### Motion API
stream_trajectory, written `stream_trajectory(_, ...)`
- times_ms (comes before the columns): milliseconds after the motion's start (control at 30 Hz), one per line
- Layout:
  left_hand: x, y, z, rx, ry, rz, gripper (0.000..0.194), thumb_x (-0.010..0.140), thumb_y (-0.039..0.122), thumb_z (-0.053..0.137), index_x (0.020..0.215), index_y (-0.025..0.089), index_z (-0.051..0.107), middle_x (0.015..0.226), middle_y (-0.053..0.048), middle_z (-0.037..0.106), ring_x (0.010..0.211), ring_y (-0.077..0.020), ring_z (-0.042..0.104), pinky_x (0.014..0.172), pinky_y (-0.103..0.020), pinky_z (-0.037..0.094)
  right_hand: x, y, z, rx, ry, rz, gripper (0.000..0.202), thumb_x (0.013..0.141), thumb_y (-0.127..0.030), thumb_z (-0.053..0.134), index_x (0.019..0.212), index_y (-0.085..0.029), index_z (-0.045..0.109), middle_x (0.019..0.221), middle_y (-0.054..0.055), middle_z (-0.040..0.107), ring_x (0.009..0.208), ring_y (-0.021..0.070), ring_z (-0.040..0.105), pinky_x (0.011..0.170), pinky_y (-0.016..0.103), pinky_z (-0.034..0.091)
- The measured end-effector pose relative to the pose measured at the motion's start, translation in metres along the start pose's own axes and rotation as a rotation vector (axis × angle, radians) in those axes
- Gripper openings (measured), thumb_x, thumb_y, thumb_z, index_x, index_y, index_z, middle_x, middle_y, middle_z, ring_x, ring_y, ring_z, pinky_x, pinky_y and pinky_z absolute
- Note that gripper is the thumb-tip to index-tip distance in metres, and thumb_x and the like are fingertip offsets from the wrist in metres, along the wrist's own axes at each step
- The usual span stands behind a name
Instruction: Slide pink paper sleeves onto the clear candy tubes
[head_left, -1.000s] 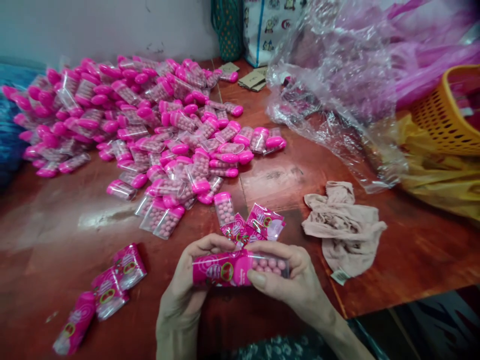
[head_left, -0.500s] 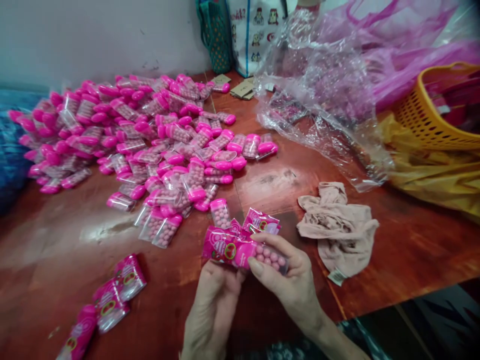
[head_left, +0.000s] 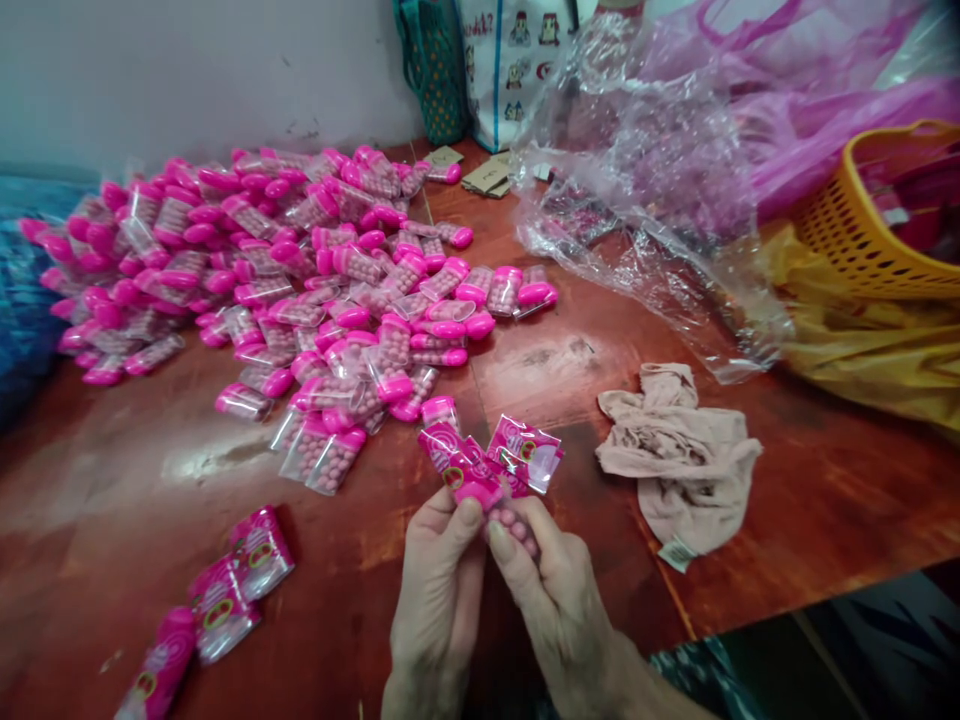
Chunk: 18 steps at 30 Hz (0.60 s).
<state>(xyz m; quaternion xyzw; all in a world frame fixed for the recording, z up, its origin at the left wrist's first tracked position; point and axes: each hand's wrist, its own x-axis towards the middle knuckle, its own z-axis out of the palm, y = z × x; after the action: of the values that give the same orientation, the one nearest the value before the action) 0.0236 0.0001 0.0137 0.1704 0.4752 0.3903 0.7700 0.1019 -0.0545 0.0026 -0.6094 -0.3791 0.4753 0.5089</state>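
Note:
My left hand (head_left: 439, 570) and my right hand (head_left: 555, 585) are both closed on one small clear candy container (head_left: 516, 530) full of pink balls. My left thumb presses near its pink cap, while the right thumb and fingers pinch the clear body. A printed pink plastic sleeve (head_left: 448, 455) sticks out past the cap end; how far it covers the cap is partly hidden by my fingers. Just beyond my hands lie more flat printed sleeves (head_left: 525, 450) and another container (head_left: 439, 410). A big heap of pink-capped containers (head_left: 300, 270) spreads across the table behind them.
Sleeved containers (head_left: 221, 605) lie in a slanting row at the front left. A crumpled beige cloth (head_left: 679, 460) rests to the right. Farther back are clear plastic film (head_left: 622, 200), a yellow basket (head_left: 862, 220), cardboard pieces (head_left: 487, 176) and bags (head_left: 510, 80).
The container has swung from nearly level to slanting down to the right, its sleeve end raised. My left thumb has come up onto the cap, and my hands are closer together.

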Motion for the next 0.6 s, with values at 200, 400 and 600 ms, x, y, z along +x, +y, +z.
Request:
stream_trajectory(200,0.002,0.004,0.003,0.005,0.084,0.098,0.014,0.058,0.016,0.077,0.069,0.014,0.069,0.062,0.000,0.066,0.057,-0.0107,0.060,0.062,-0.021,0.051,0.003,0.016,0.008,-0.113,0.059,-0.121,0.014,0.089,-0.028,0.045,0.093,-0.017,0.054,0.072,0.002,0.065,0.060,0.0124,0.063,0.055,0.018,0.045)
stream_trajectory(400,0.002,0.004,0.000,0.031,-0.045,-0.001,0.013,0.058,0.017,0.077,0.068,0.014,0.070,0.060,-0.002,0.066,0.058,-0.0147,0.062,0.066,-0.029,0.052,0.004,0.012,0.003,0.021,0.018,-0.023,0.016,0.089,-0.030,0.046,0.078,-0.019,0.048,0.064,-0.003,0.052,0.053,0.0080,0.051,0.049,0.017,0.039)
stream_trajectory(600,-0.001,0.011,-0.007,0.088,-0.039,0.046,0.015,0.056,0.018,0.079,0.069,0.015,0.072,0.063,-0.004,0.069,0.061,-0.0155,0.063,0.069,-0.029,0.052,0.005,0.002,0.003,0.295,-0.122,0.088,0.023,0.090,-0.037,0.043,0.076,-0.019,0.044,0.054,-0.008,0.034,0.043,0.0053,0.032,0.040,0.018,0.027)
